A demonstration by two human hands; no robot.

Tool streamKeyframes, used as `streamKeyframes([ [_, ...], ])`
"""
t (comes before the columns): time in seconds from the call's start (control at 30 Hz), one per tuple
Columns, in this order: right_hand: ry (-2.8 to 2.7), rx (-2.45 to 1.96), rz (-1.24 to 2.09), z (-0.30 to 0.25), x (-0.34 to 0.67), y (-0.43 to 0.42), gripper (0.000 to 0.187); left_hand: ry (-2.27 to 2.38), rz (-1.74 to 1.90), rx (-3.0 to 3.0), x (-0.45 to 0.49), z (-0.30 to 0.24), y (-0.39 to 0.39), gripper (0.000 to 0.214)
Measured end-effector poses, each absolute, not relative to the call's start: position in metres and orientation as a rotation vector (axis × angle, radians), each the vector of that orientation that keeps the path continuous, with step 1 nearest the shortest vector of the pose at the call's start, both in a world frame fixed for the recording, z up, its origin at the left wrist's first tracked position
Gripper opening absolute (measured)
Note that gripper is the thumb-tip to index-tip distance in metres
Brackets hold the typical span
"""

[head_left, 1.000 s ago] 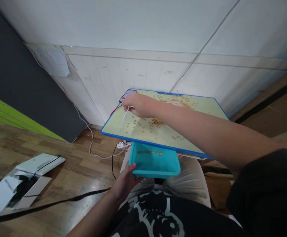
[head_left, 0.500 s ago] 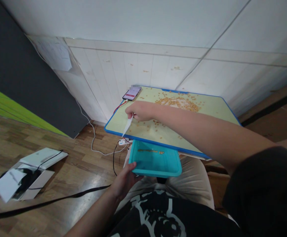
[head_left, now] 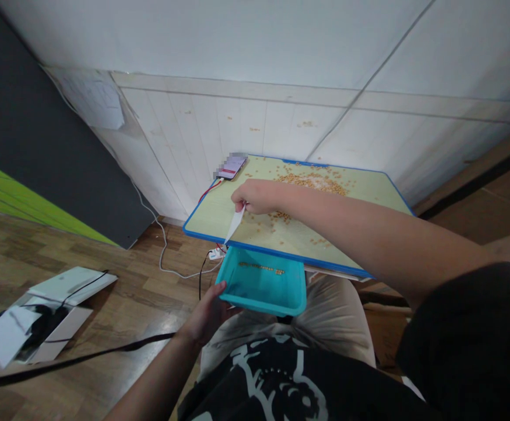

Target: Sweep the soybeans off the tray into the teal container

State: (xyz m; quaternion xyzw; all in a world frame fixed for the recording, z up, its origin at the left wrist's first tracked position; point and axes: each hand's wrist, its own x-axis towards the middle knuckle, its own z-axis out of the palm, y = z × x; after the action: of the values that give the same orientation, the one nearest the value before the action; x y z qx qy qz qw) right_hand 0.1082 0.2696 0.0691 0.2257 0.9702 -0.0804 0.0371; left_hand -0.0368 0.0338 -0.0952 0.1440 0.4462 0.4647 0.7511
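My right hand reaches across a small blue-rimmed table and pinches a white card that hangs down over the table's near edge. Small tan beans lie scattered on the table, with a denser heap at the back. My left hand grips the left corner of a turquoise tray held just below the table's near edge, above my lap. A short row of beans lies inside the tray.
A phone with a red cable rests at the table's back left corner. White panelled wall stands close behind. Cables and a power strip lie on the wooden floor; an open white box sits to the left.
My right hand drew the card from the table's left part toward the near edge. My left hand shifted the tray slightly left under that edge.
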Motion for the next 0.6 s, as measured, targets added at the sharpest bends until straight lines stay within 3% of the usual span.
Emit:
streamKeyframes([
  [0.6,2.913,0.788,-0.228,0.074,0.140,0.266,0.038,0.983,0.999,0.348,-0.037,-0.089,0.031,0.056],
])
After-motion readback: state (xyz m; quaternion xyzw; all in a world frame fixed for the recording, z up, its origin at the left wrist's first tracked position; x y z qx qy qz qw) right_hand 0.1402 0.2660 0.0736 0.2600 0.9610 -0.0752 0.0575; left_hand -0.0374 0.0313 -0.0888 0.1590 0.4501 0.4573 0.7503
